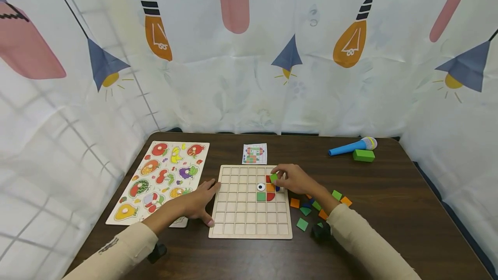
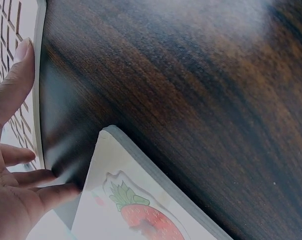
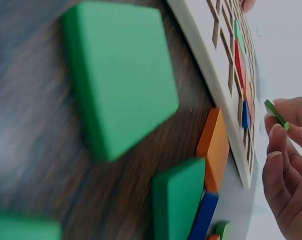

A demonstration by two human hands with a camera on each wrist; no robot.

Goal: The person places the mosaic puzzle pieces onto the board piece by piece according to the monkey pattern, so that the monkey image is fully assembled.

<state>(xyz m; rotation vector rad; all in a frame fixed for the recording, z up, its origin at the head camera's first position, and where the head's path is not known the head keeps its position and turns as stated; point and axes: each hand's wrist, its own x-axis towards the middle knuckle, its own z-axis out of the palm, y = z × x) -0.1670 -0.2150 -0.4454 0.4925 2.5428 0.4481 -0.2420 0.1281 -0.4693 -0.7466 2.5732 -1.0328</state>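
A wooden grid board [image 1: 234, 211] lies on the table with several coloured tiles set in its upper right part. Among them are a tile with an eye [image 1: 261, 187], a green square [image 1: 261, 196] and a red rounded piece [image 1: 270, 196]. My right hand [image 1: 295, 179] pinches a light green tile [image 3: 276, 115] between thumb and fingertips over the board's upper right corner. At the board's left edge rests my left hand [image 1: 197, 202], thumb on the rim and fingers spread; in the left wrist view its fingers [image 2: 58, 196] reach down beside the edge.
Loose green, orange and blue tiles lie right of the board, with a green square tile [image 3: 123, 75] nearest the right wrist. A fruit puzzle board [image 1: 132, 163] lies at left. Behind are a pattern card [image 1: 254, 154], a toy microphone [image 1: 348, 146] and a green block [image 1: 363, 155].
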